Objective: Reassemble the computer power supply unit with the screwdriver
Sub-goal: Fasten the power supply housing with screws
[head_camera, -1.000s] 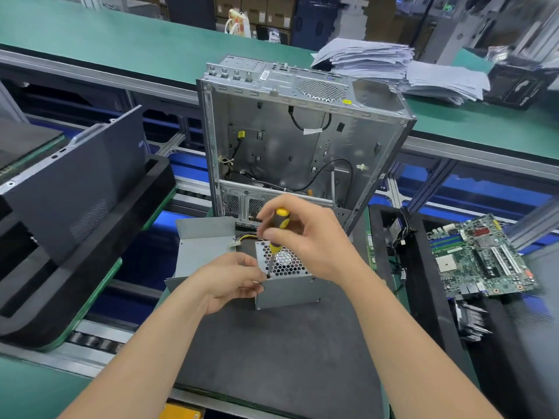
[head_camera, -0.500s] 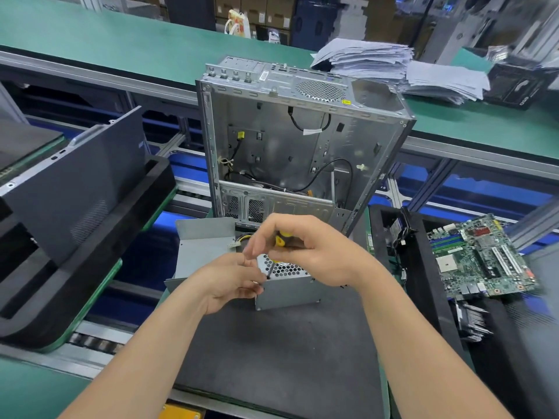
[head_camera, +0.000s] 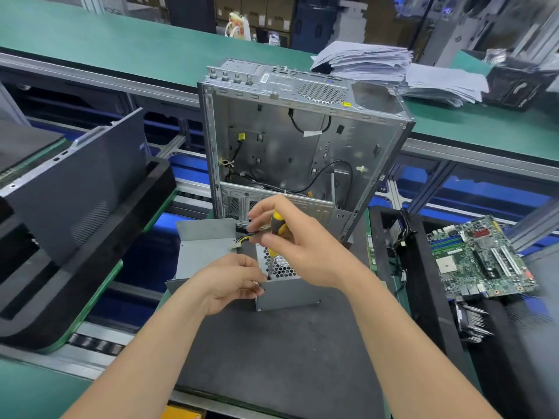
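The grey metal power supply unit (head_camera: 287, 293) sits on a dark mat (head_camera: 272, 352), its honeycomb grille facing up. My right hand (head_camera: 305, 252) grips a yellow-and-black screwdriver (head_camera: 277, 226), held nearly upright with its tip on the near left corner of the grille. My left hand (head_camera: 230, 282) holds that corner of the unit, fingers curled at the tip; a screw there is too small to make out. A loose grey cover panel (head_camera: 202, 249) lies just left of the unit, with a yellow-and-black cable plug (head_camera: 236, 243) over it.
An open grey computer case (head_camera: 302, 140) stands upright right behind the unit. A green motherboard (head_camera: 481, 258) lies in a black tray at the right. A dark side panel (head_camera: 75, 189) leans in a black tray at the left. Paper stacks (head_camera: 393, 68) sit on the far green bench.
My right hand dipped low over the grille half a second ago, then rose again; the screwdriver stands upright with its handle showing. The left hand has stayed at the corner.
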Demonstrator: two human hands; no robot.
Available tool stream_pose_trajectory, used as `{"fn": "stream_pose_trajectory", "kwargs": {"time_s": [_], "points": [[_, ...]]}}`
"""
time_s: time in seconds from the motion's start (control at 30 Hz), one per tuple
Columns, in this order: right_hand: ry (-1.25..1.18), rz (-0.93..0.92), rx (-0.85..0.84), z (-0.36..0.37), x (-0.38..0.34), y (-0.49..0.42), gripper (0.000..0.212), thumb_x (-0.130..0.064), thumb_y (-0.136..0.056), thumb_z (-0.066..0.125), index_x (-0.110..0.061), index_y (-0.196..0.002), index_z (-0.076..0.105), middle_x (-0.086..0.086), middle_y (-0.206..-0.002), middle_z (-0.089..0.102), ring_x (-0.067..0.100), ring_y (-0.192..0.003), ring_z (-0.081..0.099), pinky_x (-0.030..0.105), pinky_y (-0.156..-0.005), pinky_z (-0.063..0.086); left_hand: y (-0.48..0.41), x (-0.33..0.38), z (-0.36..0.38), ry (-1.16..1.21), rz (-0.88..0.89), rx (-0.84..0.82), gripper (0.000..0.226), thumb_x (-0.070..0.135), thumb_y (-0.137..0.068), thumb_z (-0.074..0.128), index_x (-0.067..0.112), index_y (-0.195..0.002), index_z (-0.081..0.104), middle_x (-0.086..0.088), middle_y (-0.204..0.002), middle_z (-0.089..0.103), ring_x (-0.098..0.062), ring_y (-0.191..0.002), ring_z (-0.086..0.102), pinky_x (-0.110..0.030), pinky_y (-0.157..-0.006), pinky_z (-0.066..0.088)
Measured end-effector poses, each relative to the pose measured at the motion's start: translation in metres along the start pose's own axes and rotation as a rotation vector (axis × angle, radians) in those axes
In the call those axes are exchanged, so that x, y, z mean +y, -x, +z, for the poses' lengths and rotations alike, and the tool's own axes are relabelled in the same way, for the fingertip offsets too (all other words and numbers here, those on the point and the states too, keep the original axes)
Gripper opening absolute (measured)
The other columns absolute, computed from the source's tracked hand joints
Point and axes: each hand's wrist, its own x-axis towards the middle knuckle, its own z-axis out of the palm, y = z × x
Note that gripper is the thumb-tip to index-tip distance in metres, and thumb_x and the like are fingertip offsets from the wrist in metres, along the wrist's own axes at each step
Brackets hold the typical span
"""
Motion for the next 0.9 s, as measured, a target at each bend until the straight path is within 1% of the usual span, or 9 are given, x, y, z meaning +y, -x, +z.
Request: {"fn": "stream_pose_trajectory", "kwargs": {"time_s": [0.03, 0.07, 0.1, 0.17, 0.27, 0.4, 0.57, 0.77, 0.9], "points": [[-0.051, -0.035, -0.1, -0.004, -0.001, 0.002, 0.036, 0.006, -0.104, 0.051, -0.02, -0.128, 0.055, -0.002, -0.123, 0.069, 0.016, -0.117, 0.068, 0.031, -0.097, 0.054, 0.0, 0.0, 0.0, -0.005, 0.003, -0.005, 0.021, -0.004, -0.091, 0.068, 0.009, -0.082, 0.054, -0.006, -0.064, 0.061, -0.022, -0.064, 0.066, -0.026, -0.06, 0.054], [-0.057, -0.059, -0.159, -0.006, -0.002, 0.004, 0.038, 0.011, -0.102, 0.05, -0.017, -0.127, 0.056, -0.002, -0.124, 0.07, 0.015, -0.12, 0.067, 0.026, -0.097, 0.052, 0.0, 0.001, 0.0, -0.01, 0.005, -0.008, 0.022, -0.004, -0.092, 0.068, 0.01, -0.083, 0.053, -0.005, -0.065, 0.059, -0.021, -0.063, 0.066, -0.026, -0.061, 0.054], [-0.029, -0.065, -0.165, -0.006, -0.003, 0.005, 0.037, 0.012, -0.101, 0.052, -0.016, -0.124, 0.057, -0.003, -0.119, 0.073, 0.014, -0.114, 0.068, 0.023, -0.094, 0.051, 0.0, 0.001, 0.0, -0.015, 0.006, -0.012, 0.023, -0.004, -0.092, 0.067, 0.01, -0.084, 0.051, -0.005, -0.067, 0.057, -0.021, -0.063, 0.065, -0.026, -0.06, 0.053], [0.029, -0.047, -0.082, -0.003, -0.005, 0.004, 0.034, 0.008, -0.099, 0.056, -0.022, -0.114, 0.057, -0.005, -0.105, 0.076, 0.011, -0.096, 0.066, 0.022, -0.085, 0.05, 0.0, 0.002, 0.001, -0.016, 0.006, -0.015, 0.025, -0.004, -0.092, 0.067, 0.011, -0.081, 0.05, -0.006, -0.068, 0.055, -0.02, -0.063, 0.064, -0.025, -0.06, 0.053], [0.031, -0.015, 0.023, 0.003, -0.005, 0.002, 0.034, 0.007, -0.096, 0.062, -0.026, -0.106, 0.058, -0.004, -0.096, 0.076, 0.016, -0.089, 0.067, 0.027, -0.083, 0.054, 0.0, 0.001, 0.0, -0.003, -0.001, -0.014, 0.025, -0.004, -0.092, 0.067, 0.011, -0.079, 0.052, -0.006, -0.066, 0.058, -0.02, -0.064, 0.065, -0.026, -0.062, 0.053], [0.013, 0.024, 0.118, 0.009, -0.007, 0.0, 0.034, 0.006, -0.092, 0.067, -0.026, -0.101, 0.061, -0.002, -0.089, 0.076, 0.019, -0.091, 0.072, 0.044, -0.093, 0.057, 0.001, 0.002, 0.0, 0.0, -0.006, -0.024, 0.022, -0.004, -0.092, 0.067, 0.01, -0.08, 0.055, -0.006, -0.066, 0.06, -0.02, -0.065, 0.065, -0.027, -0.064, 0.053], [0.011, 0.049, 0.175, 0.011, -0.008, -0.001, 0.031, 0.002, -0.093, 0.068, -0.027, -0.101, 0.061, -0.003, -0.09, 0.076, 0.017, -0.094, 0.073, 0.044, -0.095, 0.057, 0.001, 0.003, 0.0, 0.009, -0.014, -0.017, 0.018, -0.004, -0.092, 0.068, 0.009, -0.084, 0.056, -0.005, -0.065, 0.062, -0.021, -0.066, 0.064, -0.027, -0.064, 0.054], [0.064, 0.056, 0.291, 0.022, -0.006, -0.001, 0.035, -0.002, -0.092, 0.071, -0.035, -0.1, 0.059, -0.009, -0.086, 0.073, 0.014, -0.087, 0.069, 0.043, -0.088, 0.057, 0.0, 0.005, -0.001, -0.007, -0.004, -0.043, 0.013, -0.004, -0.092, 0.066, 0.005, -0.092, 0.058, -0.009, -0.072, 0.063, -0.022, -0.067, 0.064, -0.03, -0.07, 0.052], [0.038, 0.059, 0.239, 0.018, -0.006, 0.001, 0.034, -0.005, -0.096, 0.068, -0.035, -0.108, 0.06, -0.007, -0.091, 0.074, 0.017, -0.091, 0.07, 0.046, -0.09, 0.057, -0.001, 0.005, -0.002, -0.023, -0.018, -0.057, 0.018, -0.004, -0.092, 0.066, 0.008, -0.084, 0.056, -0.01, -0.072, 0.061, -0.022, -0.066, 0.064, -0.028, -0.065, 0.052]]}}
